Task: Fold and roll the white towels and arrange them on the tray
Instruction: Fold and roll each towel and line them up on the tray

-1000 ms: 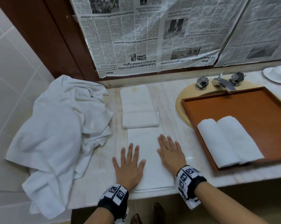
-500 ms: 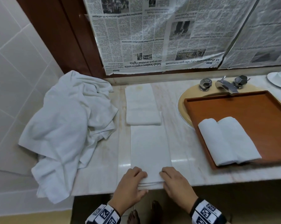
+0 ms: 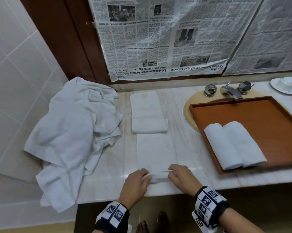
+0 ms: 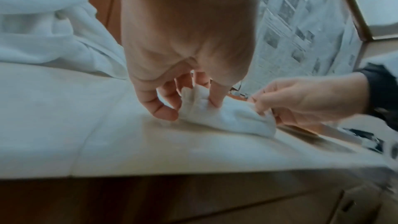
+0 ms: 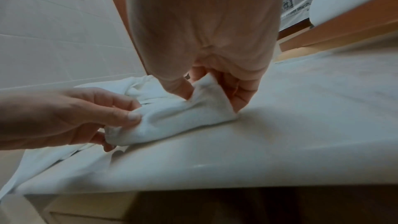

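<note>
Far left: loose pile of towels (image 3: 71, 132) heaped against the tiled wall, probably the stock not yet folded.

Centre of the counter (image 3: 188, 125): a folded towel (image 3: 148, 113) lies flat at the back, looks staged for rolling later. In front of it, a long folded strip (image 3: 156, 150) runs toward the near edge, laid lengthwise, likely so it can be rolled away from the person.

Left hand (image 3: 136, 184) is on the strip's near left corner; fingers and thumb curled, pinching the first turn of cloth. The left wrist view shows the cloth bunched between thumb and fingers (image 4: 163, 106). Narrow grip, holding towel only.

Right hand (image 3: 182, 178) mirrors it on the near right corner, the same tight pinch. The right wrist view shows the corner tucked between its fingers (image 5: 241, 94). Hands at the two ends probably keep the roll straight and even.

Judgement: roll just started, one small turn formed, most of the strip flat.

Right: brown tray (image 3: 262, 115) sits over the sink, two rolled towels (image 3: 232, 145) side by side, touching, near its front left corner. Room is left beside them for more.
</note>
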The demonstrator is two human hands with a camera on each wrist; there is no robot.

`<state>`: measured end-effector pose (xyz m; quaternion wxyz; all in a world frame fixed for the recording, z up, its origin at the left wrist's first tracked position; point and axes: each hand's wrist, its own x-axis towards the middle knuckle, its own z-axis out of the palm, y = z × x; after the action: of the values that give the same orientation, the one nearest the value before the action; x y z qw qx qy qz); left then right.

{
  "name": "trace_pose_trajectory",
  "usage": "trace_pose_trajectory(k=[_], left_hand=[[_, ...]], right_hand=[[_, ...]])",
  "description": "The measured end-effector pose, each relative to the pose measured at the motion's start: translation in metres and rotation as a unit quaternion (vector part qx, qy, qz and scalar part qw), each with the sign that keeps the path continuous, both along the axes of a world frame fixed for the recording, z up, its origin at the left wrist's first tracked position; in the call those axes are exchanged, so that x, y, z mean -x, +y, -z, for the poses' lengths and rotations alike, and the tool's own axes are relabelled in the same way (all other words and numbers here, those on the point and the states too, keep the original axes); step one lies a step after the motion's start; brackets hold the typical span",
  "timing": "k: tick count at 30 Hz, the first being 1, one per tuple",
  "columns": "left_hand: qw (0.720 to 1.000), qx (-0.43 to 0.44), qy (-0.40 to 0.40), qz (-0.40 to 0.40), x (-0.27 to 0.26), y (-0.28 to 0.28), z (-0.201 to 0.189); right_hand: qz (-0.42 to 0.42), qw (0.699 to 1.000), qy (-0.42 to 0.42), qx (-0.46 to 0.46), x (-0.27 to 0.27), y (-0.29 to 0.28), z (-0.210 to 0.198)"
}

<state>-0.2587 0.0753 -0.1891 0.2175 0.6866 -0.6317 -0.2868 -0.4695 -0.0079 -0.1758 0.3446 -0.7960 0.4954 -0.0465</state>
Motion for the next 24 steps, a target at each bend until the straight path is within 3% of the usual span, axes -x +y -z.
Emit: trace_pose_trajectory(k=[4,10,14,17,20,24], left_hand=[[0.997,-0.052,0.021,-0.043,-0.004,-0.019,-0.004],[0.988,-0.086,0.048,-0.123,0.0,-0.033,-0.001],[0.989,-0.058,0.008,-0.138,0.006,-0.024,0.0],[0.994,0.004,-0.032,-0.105,0.008,-0.02,0.001],[0.988,0.08,-0.126,-0.035,0.008,-0.017,0.01],[0.976,0.101,-0.193,0.014,0.01,-0.003,0.012]], right_hand=[[0.045,0.998,0.016,0.032,-0.008,0.002,0.008],[0.05,0.966,0.116,0.224,-0.017,0.022,0.014],[-0.046,0.947,0.083,0.308,-0.008,0.04,0.007],[-0.113,0.955,0.111,0.25,-0.004,0.043,0.008],[-0.105,0.961,0.104,0.235,-0.004,0.035,0.014],[-0.095,0.954,0.11,0.261,-0.013,0.02,0.013]])
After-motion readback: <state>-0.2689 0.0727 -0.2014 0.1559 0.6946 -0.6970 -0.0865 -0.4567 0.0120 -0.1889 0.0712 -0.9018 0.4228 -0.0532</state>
